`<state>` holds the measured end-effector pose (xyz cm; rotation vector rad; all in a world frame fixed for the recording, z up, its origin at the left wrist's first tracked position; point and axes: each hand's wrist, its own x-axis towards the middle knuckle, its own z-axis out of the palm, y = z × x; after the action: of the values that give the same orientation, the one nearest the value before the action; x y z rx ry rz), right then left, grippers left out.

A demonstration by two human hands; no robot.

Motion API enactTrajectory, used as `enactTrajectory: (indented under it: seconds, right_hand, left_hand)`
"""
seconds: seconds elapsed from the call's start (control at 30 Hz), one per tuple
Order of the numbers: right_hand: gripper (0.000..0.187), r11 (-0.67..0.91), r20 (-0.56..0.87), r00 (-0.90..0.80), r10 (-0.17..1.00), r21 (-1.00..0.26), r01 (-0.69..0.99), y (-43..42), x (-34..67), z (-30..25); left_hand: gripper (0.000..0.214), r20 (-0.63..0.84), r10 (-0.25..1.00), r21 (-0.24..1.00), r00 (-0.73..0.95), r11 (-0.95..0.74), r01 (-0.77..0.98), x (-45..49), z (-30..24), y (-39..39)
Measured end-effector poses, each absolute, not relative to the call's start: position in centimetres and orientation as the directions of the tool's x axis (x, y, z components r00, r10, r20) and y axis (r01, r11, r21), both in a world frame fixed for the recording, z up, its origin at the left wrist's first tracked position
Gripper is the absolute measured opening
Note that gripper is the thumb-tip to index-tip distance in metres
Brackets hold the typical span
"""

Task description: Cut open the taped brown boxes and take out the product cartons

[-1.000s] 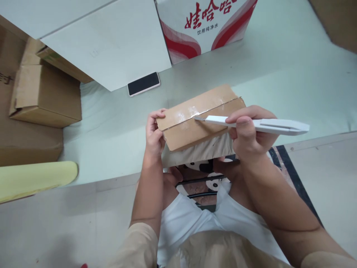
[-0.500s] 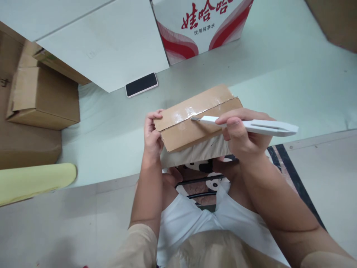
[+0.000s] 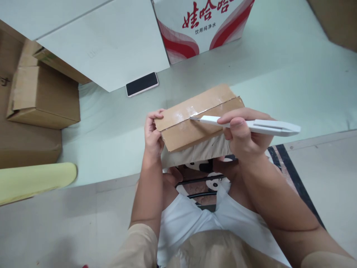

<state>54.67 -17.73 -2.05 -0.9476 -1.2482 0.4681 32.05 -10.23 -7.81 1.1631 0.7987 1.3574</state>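
A small brown cardboard box [image 3: 181, 136] is tilted at the near edge of the table, with a seam across its top and shiny clear tape [image 3: 192, 111] over part of it. My left hand [image 3: 153, 132] is closed around the box's left end, fingers at the corner. Between the thumb and fingers of my right hand [image 3: 247, 130] is a white utility knife [image 3: 275, 127], its blade pointing left. The blade's tip touches the seam left of the middle, by the tape. The box's underside is hidden.
Behind the box, a phone [image 3: 142, 84] lies against a large white box [image 3: 111, 44]. A white-and-red carton [image 3: 181, 54] stands beside it. Brown cartons [image 3: 55, 93] and a yellow padded object [image 3: 39, 180] are at left; another brown carton [image 3: 337, 22] sits far right.
The knife's tip has shifted very slightly left along the seam. My left hand and the box stay nearly where they were.
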Motion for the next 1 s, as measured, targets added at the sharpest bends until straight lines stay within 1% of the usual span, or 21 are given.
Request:
enactTrajectory:
  seconds: [0.13, 0.3, 0.5, 0.7, 0.8, 0.87, 1.0]
  right_hand:
    - [0.036, 0.553, 0.591, 0.331, 0.736, -0.806, 0.209, -17.81, 54.63, -2.10]
    - [0.038, 0.531, 0.575, 0.333, 0.747, -0.818, 0.222, -17.88, 54.69, -2.22]
    - [0.035, 0.565, 0.595, 0.323, 0.736, -0.803, 0.191, -17.72, 54.53, -2.23]
    - [0.036, 0.536, 0.602, 0.267, 0.752, -0.795, 0.284, -17.76, 54.65, -1.97]
    - [0.035, 0.541, 0.605, 0.242, 0.759, -0.792, 0.283, -17.63, 54.79, -2.06]
    - [0.035, 0.531, 0.592, 0.279, 0.756, -0.804, 0.268, -17.49, 54.80, -2.30]
    - [0.041, 0.474, 0.555, 0.428, 0.713, -0.832, 0.290, -17.26, 54.67, -2.81]
  left_hand:
    - [0.046, 0.187, 0.976, 0.940, 0.110, -0.146, -0.309, 32.07, -7.72, -10.23]
    - [0.050, 0.189, 0.976, 0.945, 0.113, -0.149, -0.292, 31.97, -7.74, -10.21]
    - [0.042, 0.176, 0.978, 0.946, 0.112, -0.136, -0.294, 31.93, -7.75, -10.25]
    - [0.038, 0.162, 0.983, 0.946, 0.084, -0.130, -0.297, 32.19, -7.56, -10.33]
    - [0.036, 0.164, 0.983, 0.941, 0.084, -0.131, -0.313, 32.21, -7.49, -10.35]
    - [0.036, 0.161, 0.983, 0.940, 0.088, -0.125, -0.318, 32.18, -7.51, -10.36]
    - [0.038, 0.157, 0.984, 0.945, 0.090, -0.123, -0.304, 32.07, -7.75, -10.31]
